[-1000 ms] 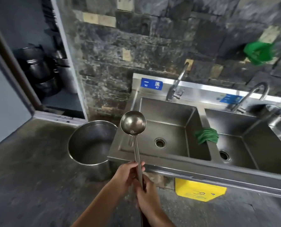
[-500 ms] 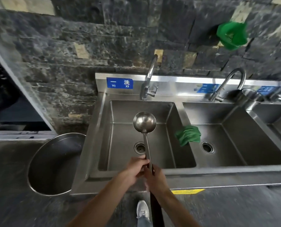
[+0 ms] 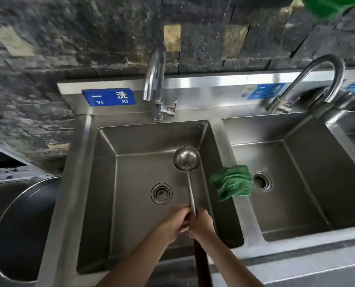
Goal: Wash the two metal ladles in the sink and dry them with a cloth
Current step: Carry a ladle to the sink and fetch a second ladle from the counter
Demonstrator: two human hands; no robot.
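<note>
While both hands grip the ladle (image 3: 186, 158) by its handle, left hand (image 3: 173, 222) beside right hand (image 3: 201, 223), we hold its bowl above the left sink basin (image 3: 151, 139). We judge washing has not begun; next the faucet (image 3: 155, 79) must be opened. Only one ladle shows. The green cloth (image 3: 231, 183) lies on the divider.

Ladle (image 3: 186, 160) over left basin (image 3: 131, 141), bowl toward right wall, handle running back toward person. Left hand (image 3: 173, 222) and right hand (image 3: 201, 224) side by side on handle, above basin's near part. Drain (image 3: 161, 193) in basin floor, left of handle. Faucet (image 3: 155, 83) behind basin. Cloth (image 3: 231, 183) on divider between left basin and right basin (image 3: 307, 172). Second faucet (image 3: 309, 79) behind right basin. Pot (image 3: 23, 228) left of sink unit.
</note>
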